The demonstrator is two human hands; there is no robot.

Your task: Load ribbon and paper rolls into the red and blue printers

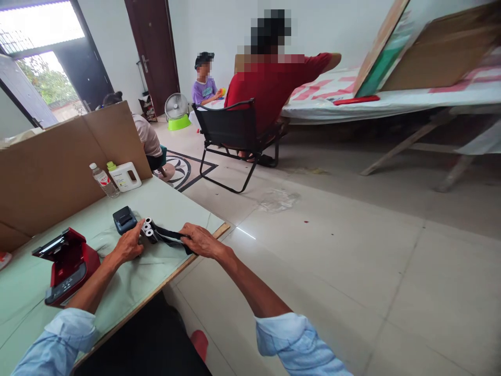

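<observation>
Rolls [147,230] lie between our hands on the worktop [172,201]: left hand [128,245] pinches them, right hand [200,240] clasps their black wrap [169,235].

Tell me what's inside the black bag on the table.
White paper rolls poke out of the black bag held by left hand and right hand; anything deeper is covered.

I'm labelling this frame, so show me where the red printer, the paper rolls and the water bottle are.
red printer [68,263], head view, on its red front body.
paper rolls [147,230], head view, on the white roll ends.
water bottle [105,181], head view, on its labelled middle.
</observation>
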